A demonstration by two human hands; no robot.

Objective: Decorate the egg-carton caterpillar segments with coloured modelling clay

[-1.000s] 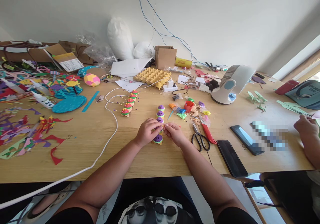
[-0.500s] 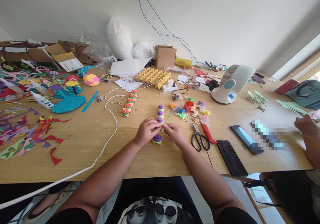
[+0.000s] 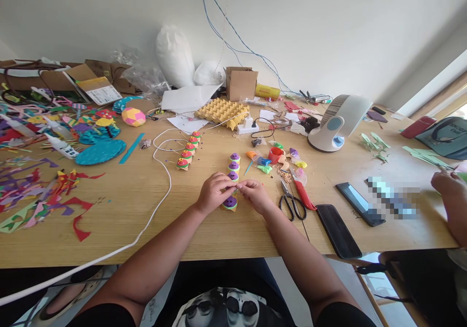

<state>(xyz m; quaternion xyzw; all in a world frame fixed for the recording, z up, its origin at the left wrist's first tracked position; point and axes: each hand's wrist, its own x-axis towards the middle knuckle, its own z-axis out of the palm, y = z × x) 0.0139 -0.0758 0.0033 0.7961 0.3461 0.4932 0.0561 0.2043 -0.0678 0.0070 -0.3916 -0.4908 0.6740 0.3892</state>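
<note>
A strip of egg-carton cups [image 3: 229,203] topped with purple clay and dark dots stands lengthwise in front of me. Over its nearer part, my left hand [image 3: 218,190] and my right hand [image 3: 254,193] meet, thumbs and fingertips pinched close together. What lies between the fingertips is too small and covered to make out. The hands hide a cup near the close end of the strip. Left of it stands a similar egg-carton strip [image 3: 188,151] with red and green tops and thin sticks at its side.
Scissors [image 3: 292,203], a red-handled tool [image 3: 304,194] and a black phone [image 3: 338,230] lie to the right. Beyond are clay packets [image 3: 263,160], a red cup [image 3: 275,154] and a fan [image 3: 337,122]. A white cable [image 3: 160,205] crosses the left side. Another person's hand [image 3: 447,183] is far right.
My hands stay over the purple-topped strip, with only a slight shift of the fingers. The other person's hand at far right moves a little.
</note>
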